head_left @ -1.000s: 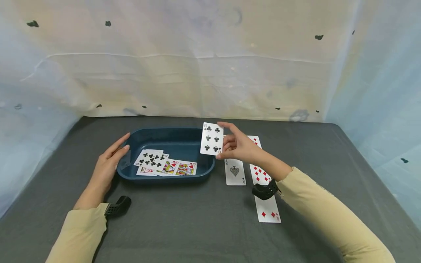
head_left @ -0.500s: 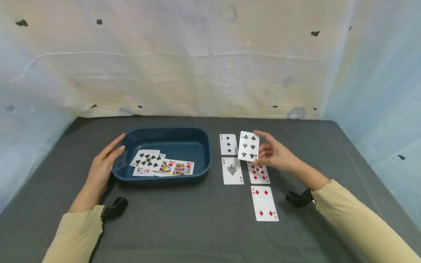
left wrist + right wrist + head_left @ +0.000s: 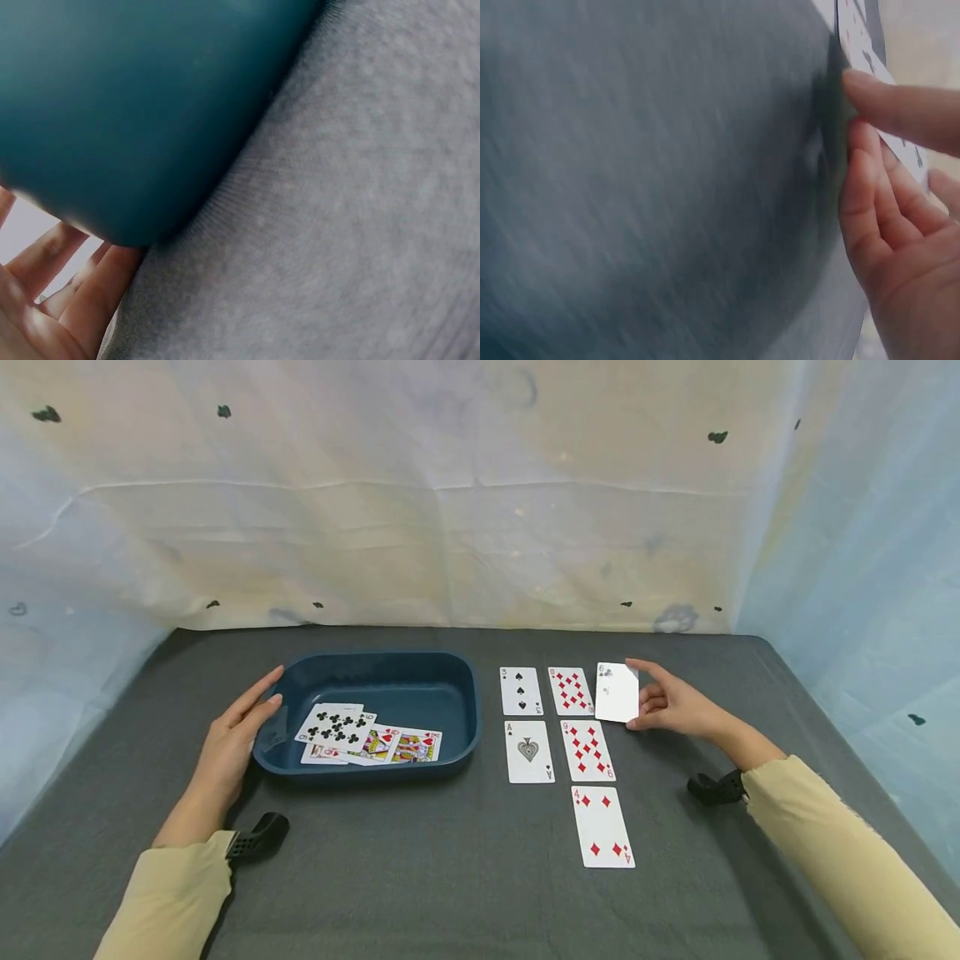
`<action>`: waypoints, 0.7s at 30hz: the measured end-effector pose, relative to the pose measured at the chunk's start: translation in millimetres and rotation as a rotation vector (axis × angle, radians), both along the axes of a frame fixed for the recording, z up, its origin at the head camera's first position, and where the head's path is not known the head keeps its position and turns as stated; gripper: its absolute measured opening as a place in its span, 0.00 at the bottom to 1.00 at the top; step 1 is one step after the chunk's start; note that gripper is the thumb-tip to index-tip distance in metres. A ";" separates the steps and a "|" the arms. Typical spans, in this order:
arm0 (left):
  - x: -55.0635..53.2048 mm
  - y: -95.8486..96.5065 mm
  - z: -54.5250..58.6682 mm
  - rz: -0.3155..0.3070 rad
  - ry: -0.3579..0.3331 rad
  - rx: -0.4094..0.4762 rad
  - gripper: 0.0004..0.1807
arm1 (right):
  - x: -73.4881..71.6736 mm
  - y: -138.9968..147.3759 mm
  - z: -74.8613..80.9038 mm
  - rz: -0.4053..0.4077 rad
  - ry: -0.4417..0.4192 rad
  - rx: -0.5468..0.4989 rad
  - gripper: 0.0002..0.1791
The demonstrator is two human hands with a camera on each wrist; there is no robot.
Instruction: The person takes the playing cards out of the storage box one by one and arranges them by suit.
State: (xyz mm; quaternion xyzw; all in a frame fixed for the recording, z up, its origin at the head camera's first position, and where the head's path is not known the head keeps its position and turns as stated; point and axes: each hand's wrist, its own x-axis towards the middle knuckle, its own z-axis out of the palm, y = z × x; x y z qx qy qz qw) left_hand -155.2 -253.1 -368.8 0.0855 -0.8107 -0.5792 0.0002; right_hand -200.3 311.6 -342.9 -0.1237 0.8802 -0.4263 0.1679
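My right hand (image 3: 670, 703) pinches a six of clubs (image 3: 617, 700) by its right side, thumb at the near corner and index finger at the far one. Glare washes out most of its face. In the right wrist view the card (image 3: 913, 155) is largely hidden behind the fingers. To its left lies a diamond card (image 3: 571, 692), with a three of spades (image 3: 521, 692) beyond. My left hand (image 3: 231, 742) holds the left end of the blue tray (image 3: 375, 770), thumb at the rim. In the left wrist view several fingers (image 3: 101, 292) touch its outer wall.
Inside the tray's near left part lie several overlapping cards, a black nine (image 3: 335, 729) and a king (image 3: 417, 746) among them. An ace of spades (image 3: 529, 752), a nine of diamonds (image 3: 588, 750) and a four of diamonds (image 3: 603, 827) lie on the grey cloth (image 3: 420, 877).
My right hand has carried the six of clubs rightward from over the tray's right end, past the diamond card, and lowered it to the right of it. The left hand stays at the tray.
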 end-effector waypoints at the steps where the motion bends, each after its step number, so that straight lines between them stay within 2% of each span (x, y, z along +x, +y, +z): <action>1: 0.0 0.1 0.0 0.000 -0.001 -0.001 0.29 | -1.6 2.5 0.0 0.007 -0.006 0.011 0.55; 4: 0.4 0.3 0.0 0.001 -0.005 -0.003 0.29 | -7.0 7.0 0.0 0.026 -0.004 0.069 0.54; 9: 0.9 -0.2 -0.2 -0.001 -0.001 -0.005 0.29 | -18.1 7.2 4.1 0.055 0.032 0.248 0.52; 13: 0.5 0.0 -0.4 0.002 0.004 -0.006 0.29 | -26.9 6.8 8.1 0.088 0.010 0.349 0.51; 15: 0.0 0.1 -0.6 0.003 0.004 -0.009 0.29 | -30.1 6.5 9.6 0.087 -0.028 0.377 0.51; 21: 0.3 -0.4 -0.9 0.002 0.002 -0.013 0.29 | -38.1 8.4 8.4 0.091 -0.095 0.353 0.52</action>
